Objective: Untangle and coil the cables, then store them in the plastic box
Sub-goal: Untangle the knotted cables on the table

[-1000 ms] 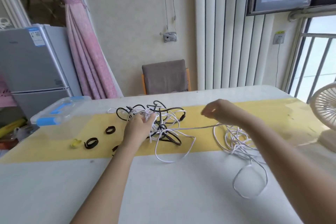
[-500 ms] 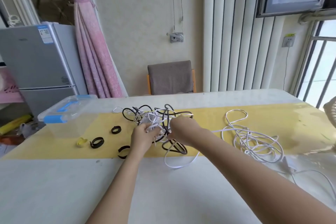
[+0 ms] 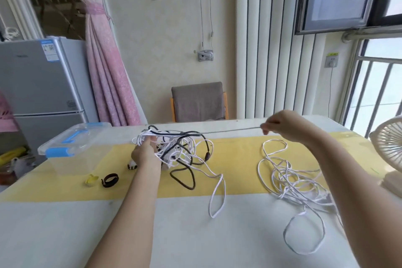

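The white table (image 3: 65, 235) carries a yellow strip (image 3: 239, 159) across it, and a chair (image 3: 199, 102) stands at the far side. In the middle of the strip lies the tangle (image 3: 180, 150) of black and white cables. My left hand (image 3: 144, 154) grips its left side, fingers curled into the white loops, I think to anchor the knot. My right hand (image 3: 285, 124) is raised to the right. Its thumb and fingertips (image 3: 266, 127) are closed narrowly on one white strand (image 3: 228, 131), which runs taut from the tangle so it can slide free. Loose white cable (image 3: 289, 178) lies at the right, near a fan (image 3: 389, 148). The plastic box (image 3: 71, 150) waits at the far left with its lid on.
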